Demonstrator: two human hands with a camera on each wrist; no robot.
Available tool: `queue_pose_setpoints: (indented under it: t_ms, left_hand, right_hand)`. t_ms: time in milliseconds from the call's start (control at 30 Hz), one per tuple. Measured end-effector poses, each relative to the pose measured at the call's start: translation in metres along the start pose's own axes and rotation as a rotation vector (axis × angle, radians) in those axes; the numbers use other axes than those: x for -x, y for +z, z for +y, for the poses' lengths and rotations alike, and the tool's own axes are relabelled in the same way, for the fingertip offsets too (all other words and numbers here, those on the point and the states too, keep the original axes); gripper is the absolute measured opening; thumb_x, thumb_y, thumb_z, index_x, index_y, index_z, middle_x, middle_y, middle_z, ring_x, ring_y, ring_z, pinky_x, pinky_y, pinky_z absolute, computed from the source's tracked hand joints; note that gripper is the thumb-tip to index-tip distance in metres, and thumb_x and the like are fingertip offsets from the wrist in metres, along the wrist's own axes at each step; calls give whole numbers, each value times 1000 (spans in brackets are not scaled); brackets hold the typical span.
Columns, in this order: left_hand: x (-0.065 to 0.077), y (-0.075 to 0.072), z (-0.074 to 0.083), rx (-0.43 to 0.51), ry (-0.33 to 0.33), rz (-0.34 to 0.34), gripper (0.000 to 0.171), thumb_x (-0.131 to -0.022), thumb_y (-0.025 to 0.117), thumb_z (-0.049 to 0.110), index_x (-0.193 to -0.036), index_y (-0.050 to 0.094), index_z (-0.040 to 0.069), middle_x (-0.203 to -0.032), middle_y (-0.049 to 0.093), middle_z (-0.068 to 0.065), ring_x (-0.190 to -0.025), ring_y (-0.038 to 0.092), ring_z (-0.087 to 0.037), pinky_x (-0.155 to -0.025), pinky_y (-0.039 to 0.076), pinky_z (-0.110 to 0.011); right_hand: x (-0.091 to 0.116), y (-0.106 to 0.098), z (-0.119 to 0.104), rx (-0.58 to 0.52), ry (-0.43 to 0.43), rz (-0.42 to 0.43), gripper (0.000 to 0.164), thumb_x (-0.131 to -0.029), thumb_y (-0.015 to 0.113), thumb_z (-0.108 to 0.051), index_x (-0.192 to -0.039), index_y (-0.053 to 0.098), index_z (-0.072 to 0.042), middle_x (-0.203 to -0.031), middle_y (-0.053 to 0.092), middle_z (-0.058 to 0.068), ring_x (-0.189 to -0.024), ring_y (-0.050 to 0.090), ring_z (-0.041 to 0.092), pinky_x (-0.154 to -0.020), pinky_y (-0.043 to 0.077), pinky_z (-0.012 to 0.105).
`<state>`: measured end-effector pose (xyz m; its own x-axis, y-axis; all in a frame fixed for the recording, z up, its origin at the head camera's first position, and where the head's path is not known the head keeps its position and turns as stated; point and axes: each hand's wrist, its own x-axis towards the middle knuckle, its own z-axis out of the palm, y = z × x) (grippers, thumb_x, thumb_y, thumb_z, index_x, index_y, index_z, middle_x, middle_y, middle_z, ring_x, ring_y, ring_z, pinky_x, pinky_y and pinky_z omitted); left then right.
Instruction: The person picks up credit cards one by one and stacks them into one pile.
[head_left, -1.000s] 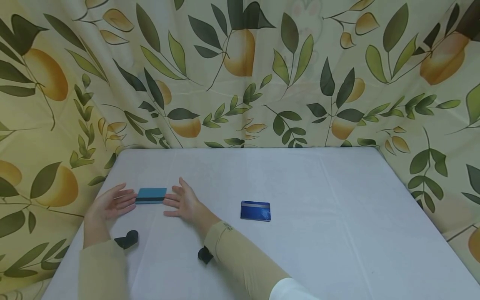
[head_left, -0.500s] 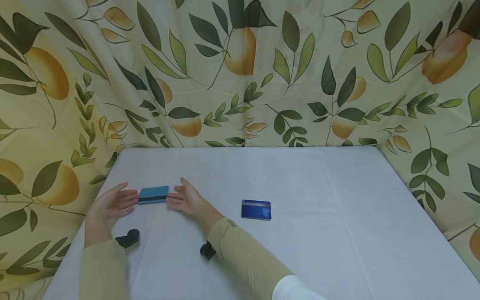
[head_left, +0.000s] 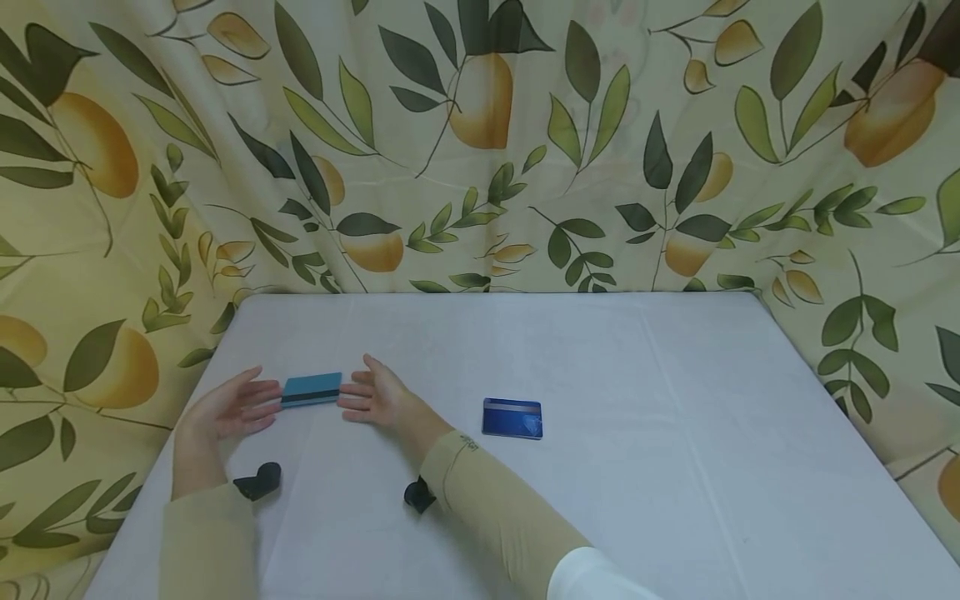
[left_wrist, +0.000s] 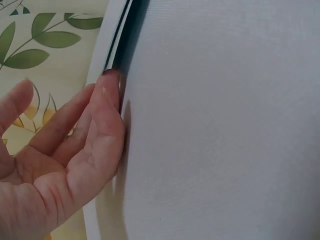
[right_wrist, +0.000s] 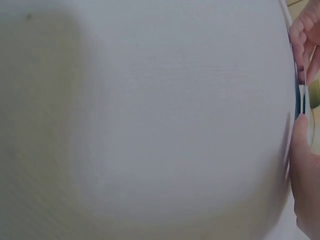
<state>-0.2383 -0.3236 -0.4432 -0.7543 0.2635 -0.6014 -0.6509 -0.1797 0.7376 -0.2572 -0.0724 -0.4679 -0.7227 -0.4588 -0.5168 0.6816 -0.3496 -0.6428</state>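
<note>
A light-blue card (head_left: 311,388) with a dark stripe lies between my two hands, left of the middle of the table. My left hand (head_left: 228,407) touches its left end with outstretched fingertips, thumb raised. At the opposite end, the fingertips of my right hand (head_left: 381,398) meet the card, the fingers straight and the thumb pointing up. Seen edge-on in the left wrist view, the card (left_wrist: 121,37) has a pale edge of some thickness; I cannot tell if it is a stack. A dark-blue card (head_left: 512,419) with a pale stripe lies apart, to the right of my right hand.
The table (head_left: 637,492) bears a white cloth. Patterned curtain (head_left: 525,208) with leaves and fruit hangs behind it and along both sides. A black wrist strap piece (head_left: 258,482) shows by the left sleeve, another (head_left: 418,495) by the right.
The light-blue card and both hands have shifted a little to the right together. The card has turned slightly, its right end now farther back. The dark-blue card stays in place.
</note>
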Motion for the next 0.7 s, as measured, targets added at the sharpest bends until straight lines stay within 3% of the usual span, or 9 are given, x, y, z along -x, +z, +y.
queue_pose_setpoints:
  t_ms: [167,367,433,600,700]
  left_hand:
    - [-1,2,-3,7,17,-7,39,-97,39,38,-106,56,4,-94,65,-1,-91,62,-17,-89,50,-35]
    - [-4,4,-6,-6,18,-16,38,-97,39,37,-102,56,4,-93,65,-3,-90,61,-15,-86,51,-31]
    - [-5,6,-6,-27,21,-14,40,-97,39,37,-108,54,1,-93,64,-2,-89,61,-14,-86,51,-30]
    - [-5,12,-8,-105,26,49,54,-95,46,36,-129,38,-6,-92,65,0,-88,62,-13,-85,52,-30]
    - [-6,16,-10,-136,28,100,56,-93,51,34,-132,37,-5,-92,65,1,-88,63,-14,-84,52,-31]
  right_hand:
    - [-1,-1,1,-41,3,15,59,-99,33,-36,-137,28,9,-131,43,28,-119,45,40,-98,40,51]
    - [0,1,1,-16,9,25,55,-99,35,-30,-135,31,11,-134,40,29,-119,46,40,-98,40,51]
    - [1,1,1,4,22,29,53,-99,36,-29,-134,33,11,-135,39,29,-119,46,40,-98,39,51]
    - [0,-1,3,59,29,27,49,-99,37,-24,-132,36,11,-133,41,29,-118,47,38,-98,40,52]
    - [-1,-3,4,80,16,27,46,-98,38,-22,-131,38,10,-131,43,28,-116,49,38,-96,42,51]
